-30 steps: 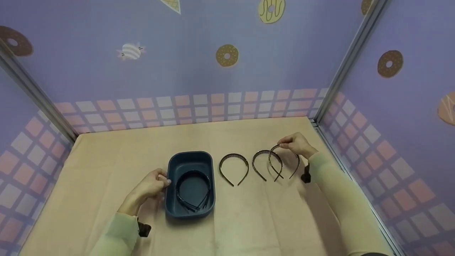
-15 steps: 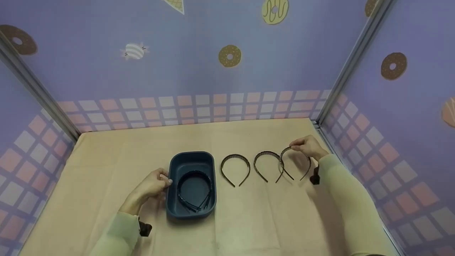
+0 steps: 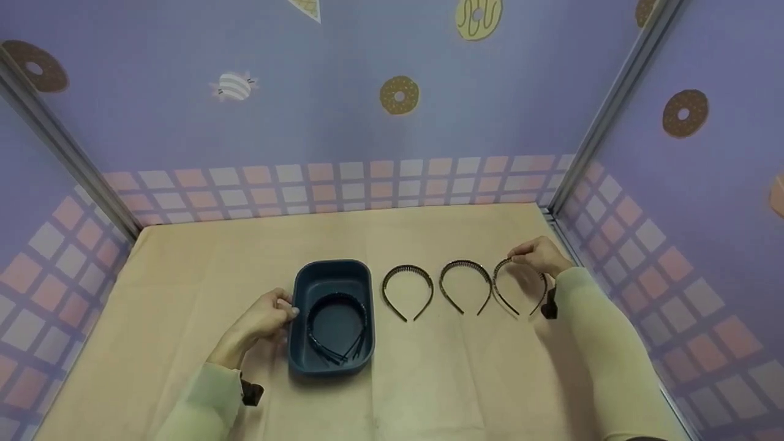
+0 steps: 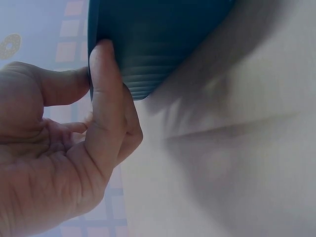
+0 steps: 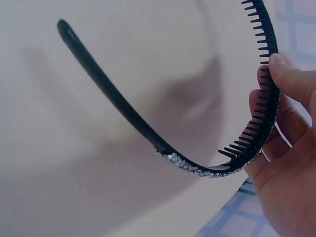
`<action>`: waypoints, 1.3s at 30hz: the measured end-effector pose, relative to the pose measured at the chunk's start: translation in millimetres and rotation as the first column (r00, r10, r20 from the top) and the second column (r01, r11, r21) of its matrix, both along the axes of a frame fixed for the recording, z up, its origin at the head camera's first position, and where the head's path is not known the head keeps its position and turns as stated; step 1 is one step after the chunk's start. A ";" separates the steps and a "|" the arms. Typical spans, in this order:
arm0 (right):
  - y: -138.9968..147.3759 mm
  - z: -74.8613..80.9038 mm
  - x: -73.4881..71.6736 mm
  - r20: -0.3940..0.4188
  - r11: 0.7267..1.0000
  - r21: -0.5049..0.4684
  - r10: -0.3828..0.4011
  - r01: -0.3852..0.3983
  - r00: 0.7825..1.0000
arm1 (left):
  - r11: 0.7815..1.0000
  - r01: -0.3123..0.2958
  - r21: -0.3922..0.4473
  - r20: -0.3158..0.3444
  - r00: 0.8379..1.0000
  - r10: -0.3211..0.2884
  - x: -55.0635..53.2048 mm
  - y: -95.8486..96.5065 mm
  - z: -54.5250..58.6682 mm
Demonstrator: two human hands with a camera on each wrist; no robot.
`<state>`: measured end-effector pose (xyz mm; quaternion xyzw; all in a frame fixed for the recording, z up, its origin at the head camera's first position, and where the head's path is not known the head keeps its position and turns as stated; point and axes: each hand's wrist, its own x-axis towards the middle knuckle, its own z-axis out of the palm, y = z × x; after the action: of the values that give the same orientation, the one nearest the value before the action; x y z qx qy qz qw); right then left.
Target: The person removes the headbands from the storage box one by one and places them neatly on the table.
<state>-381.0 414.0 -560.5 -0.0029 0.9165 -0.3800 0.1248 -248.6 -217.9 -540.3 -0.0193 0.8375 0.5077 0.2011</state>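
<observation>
My left hand (image 3: 264,315) grips the left wall of a dark blue rectangular tub (image 3: 299,343); in the left wrist view the thumb and fingers (image 4: 103,74) pinch its edge from both sides. Several dark headbands (image 3: 310,327) lie stacked inside the tub. On the right, my right hand (image 3: 542,254) pinches the top of a black toothed headband (image 3: 503,300). Its outer side carries glittering stones, as the right wrist view of this headband (image 5: 197,170) shows. Two similar headbands, a left one (image 3: 384,294) and a middle one (image 3: 442,288), lie between the tub and my right hand.
A beige cloth (image 3: 422,373) covers the table. Purple walls with printed sweets enclose it at the back and both sides, joined by grey metal posts (image 3: 606,116). The right wall's metal rail (image 3: 560,229) runs close to my right hand.
My right hand has carried its headband to the right and slightly down, so it no longer overlaps the middle headband as much. The left hand and the tub stay in place.
</observation>
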 end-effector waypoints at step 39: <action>5.8 -35.0 -2.7 -0.004 0.997 0.049 -0.065 0.065 0.998 | 1.000 0.021 0.018 0.003 1.000 -0.021 -1.2 0.0 0.9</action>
<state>-383.7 419.9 -595.5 0.0293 0.9254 -0.3610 0.1113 -249.8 -218.0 -539.4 -0.0096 0.8328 0.5130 0.2078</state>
